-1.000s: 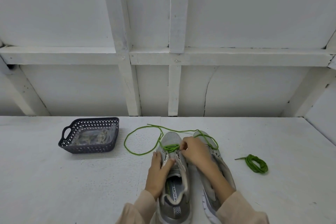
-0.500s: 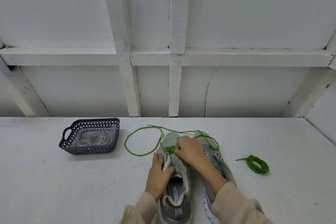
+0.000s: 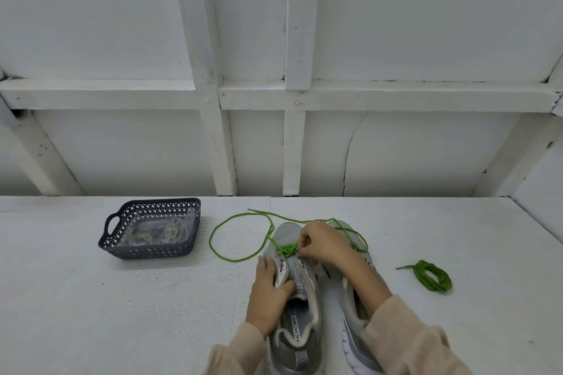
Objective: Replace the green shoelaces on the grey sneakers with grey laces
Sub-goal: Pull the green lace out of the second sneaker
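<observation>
Two grey sneakers stand side by side on the white table, toes pointing away from me. My left hand [image 3: 269, 292] grips the left sneaker [image 3: 297, 335] by its left eyelet edge. Near that shoe's toe, my right hand [image 3: 324, 242] pinches the green lace [image 3: 240, 257] at the lowest eyelets. Most of this lace is out and lies in a wide loop on the table to the left and behind the shoes. My right forearm hides much of the right sneaker [image 3: 353, 307]. A second green lace [image 3: 432, 275] lies coiled to the right.
A dark perforated basket [image 3: 122, 245] at the left holds a clear bag of pale laces [image 3: 161, 231]. A white panelled wall with beams rises right behind the table's far edge.
My right hand has shifted slightly toward the toe of the left sneaker along the green lace. My left hand keeps its hold on the shoe.
</observation>
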Motion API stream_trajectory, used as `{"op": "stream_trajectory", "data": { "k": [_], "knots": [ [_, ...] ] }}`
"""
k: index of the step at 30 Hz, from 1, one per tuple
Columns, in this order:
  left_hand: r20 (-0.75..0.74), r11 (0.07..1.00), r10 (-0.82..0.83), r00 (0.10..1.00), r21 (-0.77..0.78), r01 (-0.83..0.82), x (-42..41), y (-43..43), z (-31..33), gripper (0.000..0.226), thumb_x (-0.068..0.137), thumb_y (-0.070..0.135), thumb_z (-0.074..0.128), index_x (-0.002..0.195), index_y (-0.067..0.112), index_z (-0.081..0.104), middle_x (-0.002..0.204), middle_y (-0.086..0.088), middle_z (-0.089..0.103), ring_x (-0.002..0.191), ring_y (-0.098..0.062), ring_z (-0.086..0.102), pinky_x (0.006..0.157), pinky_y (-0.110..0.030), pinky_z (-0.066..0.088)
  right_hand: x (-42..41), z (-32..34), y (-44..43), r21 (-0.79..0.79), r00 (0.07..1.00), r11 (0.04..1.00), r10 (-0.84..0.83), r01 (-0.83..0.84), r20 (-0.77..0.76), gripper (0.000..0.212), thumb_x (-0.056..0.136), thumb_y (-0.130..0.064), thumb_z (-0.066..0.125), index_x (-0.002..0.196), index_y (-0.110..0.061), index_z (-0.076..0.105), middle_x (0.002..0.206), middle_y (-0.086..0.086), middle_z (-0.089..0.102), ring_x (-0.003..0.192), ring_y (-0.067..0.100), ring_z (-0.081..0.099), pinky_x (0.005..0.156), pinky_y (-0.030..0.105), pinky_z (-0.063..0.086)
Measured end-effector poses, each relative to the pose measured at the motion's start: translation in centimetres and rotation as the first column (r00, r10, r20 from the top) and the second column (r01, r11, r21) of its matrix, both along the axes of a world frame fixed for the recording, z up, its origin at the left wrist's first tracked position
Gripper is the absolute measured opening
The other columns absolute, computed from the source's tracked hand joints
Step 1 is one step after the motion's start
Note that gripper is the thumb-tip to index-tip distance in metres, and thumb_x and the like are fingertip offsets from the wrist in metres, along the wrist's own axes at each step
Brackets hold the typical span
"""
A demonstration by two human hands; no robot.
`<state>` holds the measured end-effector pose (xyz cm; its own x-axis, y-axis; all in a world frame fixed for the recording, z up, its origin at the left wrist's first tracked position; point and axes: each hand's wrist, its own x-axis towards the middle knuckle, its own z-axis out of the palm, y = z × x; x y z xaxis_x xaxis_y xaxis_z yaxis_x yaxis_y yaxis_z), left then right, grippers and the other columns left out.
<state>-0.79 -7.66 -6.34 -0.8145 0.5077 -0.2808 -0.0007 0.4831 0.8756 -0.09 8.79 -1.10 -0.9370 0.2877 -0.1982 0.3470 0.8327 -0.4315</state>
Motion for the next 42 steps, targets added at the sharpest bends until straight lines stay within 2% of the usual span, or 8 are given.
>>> {"op": "stream_trajectory", "data": {
  "k": [6, 11, 18, 22, 28, 34, 39, 42],
  "knots": [
    [-0.046, 0.999, -0.02, 0.999, -0.031, 0.018, -0.2, 0.1, -0.3, 0.082, 0.086, 0.033, 0.058, 0.152, 0.014, 0.012, 0.161, -0.002, 0.0, 0.148, -0.017, 0.005, 0.119, -0.03, 0.01, -0.5, 0.3, 0.2, -0.006, 0.997, 0.998, 0.06, -0.06, 0.052, 0.009, 0.084, -0.018, 0.054, 0.076, -0.014, 0.053, 0.073, 0.007, 0.059, 0.062, 0.018, 0.052, 0.061, 0.031, 0.041],
    [-0.059, 1.0, -0.006, 0.998, -0.031, 0.004, -0.2, 0.2, -0.6, 0.076, 0.091, 0.024, 0.057, 0.152, 0.014, 0.012, 0.161, -0.001, 0.0, 0.148, -0.016, 0.004, 0.119, -0.03, 0.01, -0.1, -0.1, 1.0, -0.143, 1.0, 0.99, -0.02, 0.017, -0.02, 0.008, 0.081, -0.019, 0.067, 0.077, -0.019, 0.061, 0.071, -0.005, 0.063, 0.059, 0.013, 0.058, 0.061, 0.032, 0.05],
    [-0.087, 0.998, -0.021, 0.996, -0.065, 0.015, -0.3, 0.2, -0.5, 0.075, 0.091, 0.027, 0.055, 0.152, 0.014, 0.013, 0.161, -0.001, -0.001, 0.148, -0.015, 0.004, 0.117, -0.029, 0.01, -0.1, 0.0, 0.9, 0.029, 0.997, 0.999, 0.03, -0.028, -0.064, 0.005, 0.076, -0.02, 0.068, 0.075, -0.023, 0.064, 0.075, -0.008, 0.062, 0.071, 0.012, 0.056, 0.058, 0.024, 0.039],
    [-0.081, 0.997, -0.029, 0.996, -0.07, 0.023, -0.2, 0.3, -0.3, 0.086, 0.082, 0.042, 0.054, 0.152, 0.013, 0.014, 0.161, -0.003, -0.001, 0.148, -0.016, 0.004, 0.118, -0.03, 0.01, -0.1, 0.0, 1.1, -0.183, 0.98, 0.98, -0.109, 0.078, -0.169, 0.003, 0.078, -0.017, 0.062, 0.077, -0.015, 0.063, 0.072, -0.003, 0.063, 0.066, 0.011, 0.053, 0.062, 0.028, 0.043],
    [-0.098, 0.998, -0.022, 0.995, -0.063, 0.016, -0.3, 0.2, -0.6, 0.075, 0.091, 0.026, 0.056, 0.152, 0.013, 0.014, 0.161, -0.003, -0.001, 0.148, -0.017, 0.004, 0.119, -0.031, 0.01, 0.1, -0.3, 1.0, -0.133, 0.999, 0.99, -0.049, 0.048, -0.005, 0.014, 0.073, -0.02, 0.073, 0.07, -0.014, 0.061, 0.063, 0.0, 0.056, 0.06, 0.016, 0.052, 0.057, 0.027, 0.04],
    [-0.109, 0.997, -0.027, 0.994, -0.069, 0.019, -0.3, 0.2, -0.6, 0.075, 0.092, 0.026, 0.055, 0.152, 0.012, 0.012, 0.161, -0.004, -0.002, 0.148, -0.017, 0.002, 0.119, -0.031, 0.008, -0.1, 0.1, 1.7, -0.235, 0.97, 0.963, -0.174, 0.131, -0.172, 0.007, 0.078, -0.015, 0.065, 0.073, -0.01, 0.064, 0.071, 0.002, 0.064, 0.065, 0.015, 0.055, 0.063, 0.032, 0.047],
    [-0.112, 0.997, -0.024, 0.993, -0.072, 0.016, -0.3, 0.2, -0.7, 0.075, 0.092, 0.027, 0.055, 0.152, 0.012, 0.014, 0.161, -0.004, -0.001, 0.148, -0.018, 0.004, 0.119, -0.031, 0.009, 0.6, -0.6, 0.7, -0.211, 0.996, 0.975, -0.074, 0.064, -0.041, 0.021, 0.078, -0.016, 0.065, 0.064, -0.015, 0.049, 0.062, 0.002, 0.051, 0.056, 0.016, 0.046, 0.053, 0.027, 0.035],
    [-0.108, 0.998, -0.021, 0.994, -0.065, 0.014, -0.2, 0.2, -0.7, 0.075, 0.091, 0.027, 0.056, 0.152, 0.012, 0.013, 0.161, -0.003, 0.0, 0.148, -0.017, 0.003, 0.119, -0.03, 0.008, 0.5, -0.6, 0.8, -0.197, 0.992, 0.978, -0.087, 0.067, -0.095, 0.027, 0.083, -0.01, 0.06, 0.061, -0.015, 0.045, 0.054, -0.002, 0.049, 0.046, 0.015, 0.048, 0.051, 0.026, 0.039]
  ]
}}
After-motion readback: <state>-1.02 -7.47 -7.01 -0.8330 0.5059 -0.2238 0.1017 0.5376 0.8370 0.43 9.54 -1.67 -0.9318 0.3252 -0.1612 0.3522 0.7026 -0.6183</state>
